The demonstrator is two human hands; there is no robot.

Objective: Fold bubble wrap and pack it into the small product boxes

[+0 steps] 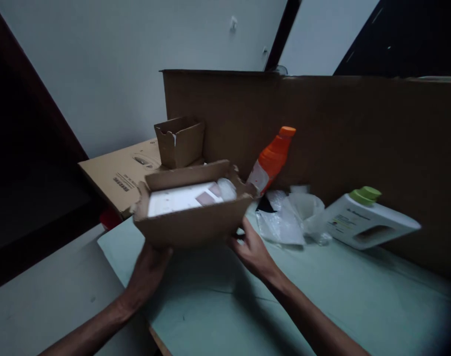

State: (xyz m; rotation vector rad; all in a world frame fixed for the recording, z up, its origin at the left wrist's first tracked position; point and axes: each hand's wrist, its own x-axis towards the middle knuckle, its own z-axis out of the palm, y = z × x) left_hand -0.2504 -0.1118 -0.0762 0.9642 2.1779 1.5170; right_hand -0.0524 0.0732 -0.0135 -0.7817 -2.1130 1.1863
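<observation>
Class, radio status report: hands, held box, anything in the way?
Left hand, right hand: gripping open cardboard box. Box held above table, white contents inside. Possible obstruction: orange bottle near box's right end.

The bench [310, 284] has a pale green top. From its middle, an orange bottle [272, 160] rises toward 12 o'clock, base hidden; crumpled clear plastic [284, 222] lies at 1 o'clock, a green-capped white jug [369, 217] at 2 o'clock.

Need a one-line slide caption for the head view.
Left hand and right hand hold an open box above the table, orange bottle behind.
</observation>
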